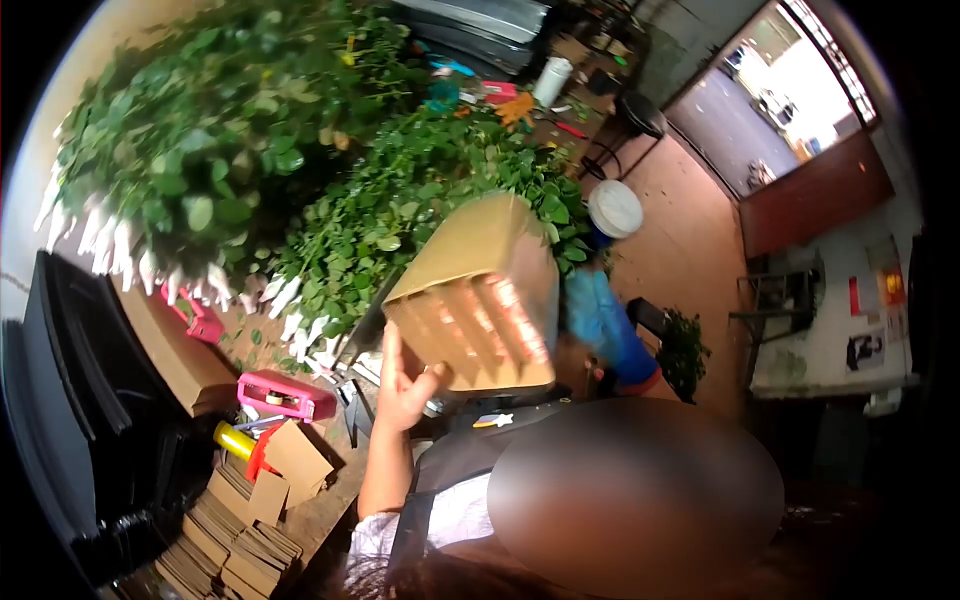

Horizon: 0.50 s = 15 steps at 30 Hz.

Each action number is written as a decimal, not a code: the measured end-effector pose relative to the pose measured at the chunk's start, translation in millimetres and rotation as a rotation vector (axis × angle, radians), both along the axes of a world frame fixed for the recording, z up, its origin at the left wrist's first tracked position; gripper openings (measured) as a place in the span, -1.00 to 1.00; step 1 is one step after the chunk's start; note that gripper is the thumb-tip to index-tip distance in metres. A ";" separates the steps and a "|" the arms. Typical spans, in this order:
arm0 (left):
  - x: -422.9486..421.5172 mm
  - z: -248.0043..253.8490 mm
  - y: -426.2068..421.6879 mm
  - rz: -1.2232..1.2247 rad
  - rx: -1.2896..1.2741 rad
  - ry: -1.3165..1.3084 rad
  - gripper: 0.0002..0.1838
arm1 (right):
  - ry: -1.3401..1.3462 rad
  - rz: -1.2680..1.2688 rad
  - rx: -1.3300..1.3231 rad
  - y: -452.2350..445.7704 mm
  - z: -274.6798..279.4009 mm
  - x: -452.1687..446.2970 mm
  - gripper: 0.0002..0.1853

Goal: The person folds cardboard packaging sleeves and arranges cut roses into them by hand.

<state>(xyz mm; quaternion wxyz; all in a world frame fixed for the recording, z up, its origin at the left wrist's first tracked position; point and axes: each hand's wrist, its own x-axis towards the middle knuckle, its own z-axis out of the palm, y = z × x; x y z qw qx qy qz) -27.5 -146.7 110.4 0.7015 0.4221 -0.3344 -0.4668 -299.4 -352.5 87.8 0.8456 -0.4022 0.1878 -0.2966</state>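
Clamping cardboard wrap (470, 290) with left hand (403, 392), before apron (447, 468) | cannot tell grip of blurred right hand (592, 308) beside it | leafy stems (365, 195) heaped on counter (347, 468) | reddish floor (690, 205), open doorway (765, 95) beyond

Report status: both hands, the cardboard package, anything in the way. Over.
Left hand holding cardboard package at its near left edge. Right hand, blue-gloved, blurred beside it, grip unclear. Leafy stems heaped just beyond.

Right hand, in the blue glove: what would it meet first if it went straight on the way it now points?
The right hand would probably meet the green leaves first, beside the cardboard package; blur makes the depth uncertain.
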 end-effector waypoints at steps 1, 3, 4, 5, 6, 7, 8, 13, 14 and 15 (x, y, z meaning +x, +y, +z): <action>-14.4 11.8 -7.2 -0.017 -0.015 -0.064 -0.06 | -0.021 -0.031 0.318 18.6 20.1 -5.7 -0.35; -38.3 26.0 -24.9 -0.098 -0.096 -0.356 -0.08 | -0.069 -0.158 0.682 44.4 47.0 -17.4 -0.34; -51.1 37.2 -34.5 -0.187 -0.127 -0.393 -0.08 | -0.089 -0.188 0.636 46.4 52.4 -26.4 -0.34; -61.2 38.2 -43.0 -0.174 -0.167 -0.533 -0.09 | -0.106 -0.228 0.564 47.7 56.0 -34.8 -0.35; -71.9 38.8 -51.5 -0.156 -0.220 -0.672 -0.09 | -0.114 -0.272 0.472 44.2 57.7 -42.9 -0.35; -84.5 53.8 -60.5 -0.142 -0.297 -0.715 -0.10 | -0.121 -0.310 0.397 41.6 62.2 -55.2 -0.36; -97.8 65.4 -64.3 -0.125 -0.342 -0.772 -0.10 | -0.121 -0.346 0.318 40.8 68.3 -70.6 -0.36; -192.3 81.7 -64.6 -0.290 -0.442 -0.573 -0.13 | -0.102 -0.481 0.083 51.2 96.1 -168.4 -0.39; -215.5 78.2 -67.5 -0.322 -0.426 -0.521 -0.13 | -0.095 -0.503 0.054 55.1 99.7 -190.8 -0.39; -239.1 71.9 -73.0 -0.359 -0.401 -0.494 -0.13 | -0.088 -0.521 0.034 58.3 103.3 -212.8 -0.40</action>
